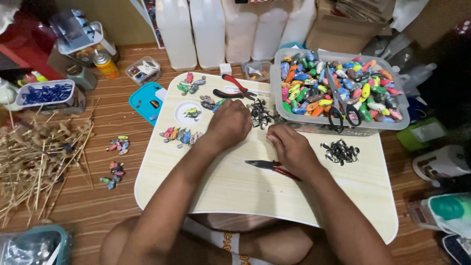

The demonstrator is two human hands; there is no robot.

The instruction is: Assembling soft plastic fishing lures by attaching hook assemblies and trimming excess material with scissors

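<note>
Left hand [228, 122]: curled narrow on the bench [235, 186], beside the dark hook pile [260, 114]; contents unclear.
Right hand [290, 147]: fingers closed, grip hidden, red-handled pliers [272, 167] just under it.

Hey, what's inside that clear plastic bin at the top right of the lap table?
The clear plastic bin is heaped with small colourful fishing lure bodies, and black-handled scissors lie on top. Whatever sits beneath the top layer is covered by the pile.

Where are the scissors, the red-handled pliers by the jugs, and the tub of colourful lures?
Scissors [338, 105], head view, on the pivot.
Red-handled pliers [234, 87], head view, on the handles.
Tub of colourful lures [392, 126], head view, on its front rim.
</note>
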